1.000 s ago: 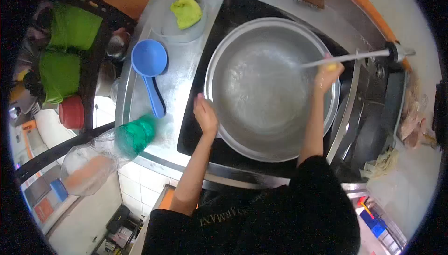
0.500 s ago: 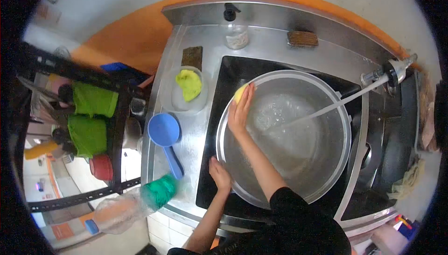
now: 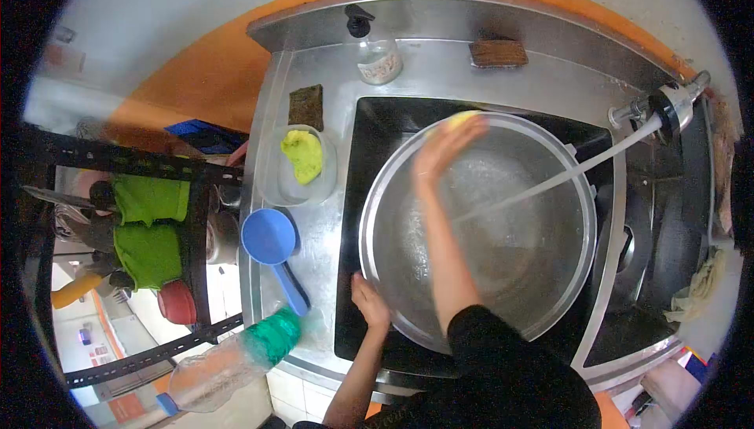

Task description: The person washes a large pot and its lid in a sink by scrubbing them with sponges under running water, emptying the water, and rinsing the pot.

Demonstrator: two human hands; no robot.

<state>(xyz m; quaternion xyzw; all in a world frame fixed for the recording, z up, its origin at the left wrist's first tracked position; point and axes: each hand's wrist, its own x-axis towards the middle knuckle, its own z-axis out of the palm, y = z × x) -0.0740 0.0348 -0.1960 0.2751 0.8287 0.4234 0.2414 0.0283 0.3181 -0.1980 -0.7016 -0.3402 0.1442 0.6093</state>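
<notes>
A large metal pot (image 3: 510, 272) stands in the black sink, with water running into it from a faucet hose (image 3: 581, 168). My right hand (image 3: 445, 150) presses a yellow sponge (image 3: 463, 119) against the pot's upper rim; the hand is slightly blurred. Against the pot's lower left outer side rests my left hand (image 3: 371, 303), its thumb apart from the fingers and nothing visible in it. Left of the pot are a clear tub (image 3: 294, 192) holding a yellow-green sponge or cloth (image 3: 302, 155) and a blue dipper (image 3: 269, 236).
A pump bottle (image 3: 378, 60) and a brown scrubber (image 3: 499, 53) stand along the back ledge. A dark scouring pad (image 3: 306, 107) lies behind the tub. At the lower left is a plastic bottle (image 3: 212, 374) beside a black shelf (image 3: 141, 354). A rag (image 3: 697, 291) hangs at right.
My right hand has slid the yellow sponge along the pot's rim, up and to the right. My left hand stays by the pot's side. The camera view has shifted slightly.
</notes>
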